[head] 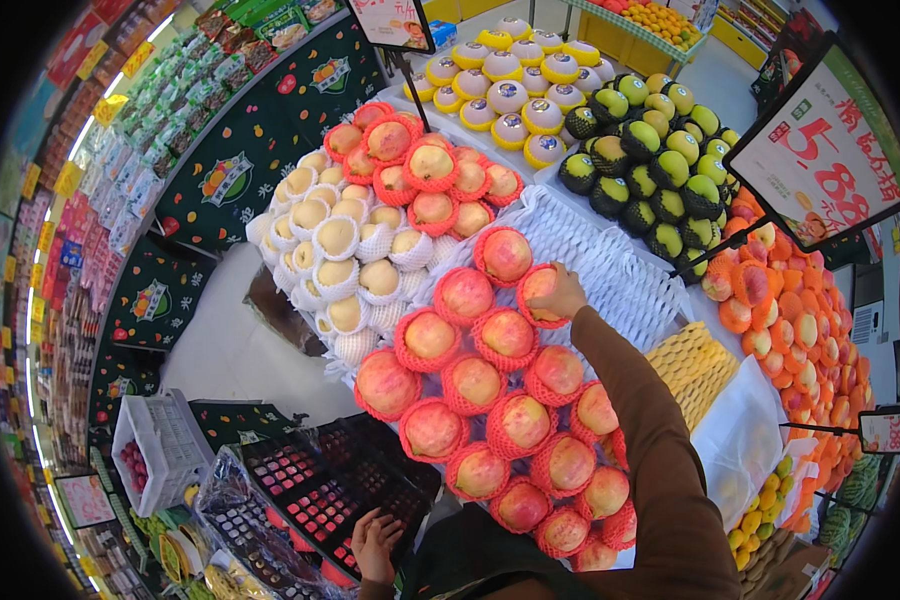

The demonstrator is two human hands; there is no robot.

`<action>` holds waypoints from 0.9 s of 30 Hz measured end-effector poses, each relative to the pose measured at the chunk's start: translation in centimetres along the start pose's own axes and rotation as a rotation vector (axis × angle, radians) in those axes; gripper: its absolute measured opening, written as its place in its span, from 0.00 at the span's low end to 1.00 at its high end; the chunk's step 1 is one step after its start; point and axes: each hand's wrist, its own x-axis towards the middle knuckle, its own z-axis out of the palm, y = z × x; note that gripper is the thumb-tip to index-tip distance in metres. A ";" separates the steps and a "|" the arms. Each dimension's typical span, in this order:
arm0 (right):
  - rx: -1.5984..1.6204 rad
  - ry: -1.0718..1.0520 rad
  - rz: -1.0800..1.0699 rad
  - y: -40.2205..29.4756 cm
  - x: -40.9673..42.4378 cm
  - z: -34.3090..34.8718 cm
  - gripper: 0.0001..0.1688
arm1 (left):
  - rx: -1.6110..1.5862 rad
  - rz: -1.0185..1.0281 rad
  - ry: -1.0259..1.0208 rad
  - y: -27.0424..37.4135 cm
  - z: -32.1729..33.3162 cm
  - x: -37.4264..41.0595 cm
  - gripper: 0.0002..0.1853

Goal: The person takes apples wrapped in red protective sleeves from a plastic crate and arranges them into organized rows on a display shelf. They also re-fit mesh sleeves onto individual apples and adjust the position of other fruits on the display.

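My right hand [564, 294] grips a pomegranate [538, 291] in a red foam net, at the upper right end of a group of pomegranates [474, 379]. These rest in rows on the display, each in its own red net. Just beyond my right hand lies a bed of white foam netting [600, 247]. My left hand [376, 541] is low in the view, its fingers apart and nothing in it. Close by it are black trays [345, 465] with reddish contents. My right forearm hides part of the nearest pomegranates.
Pale fruit in white nets [337, 240] is heaped at left. Green fruit in black nets [667, 157] and wrapped fruit in yellow nets [506, 97] lie behind. Price signs on stands [821, 142] jut over the display. A white crate [161, 450] stands lower left.
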 end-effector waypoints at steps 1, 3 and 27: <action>-0.016 0.003 0.016 -0.5 -0.1 0.3 0.67 | -0.019 -0.003 0.028 -0.5 -0.9 -0.4 0.15; -0.037 0.029 0.046 -1.4 -0.4 0.5 0.68 | -0.040 -0.007 0.066 -1.2 -2.1 -0.9 0.15; -0.218 0.336 -0.620 0.5 -4.1 2.5 0.41 | 0.230 0.067 0.896 -13.4 -32.0 6.1 0.21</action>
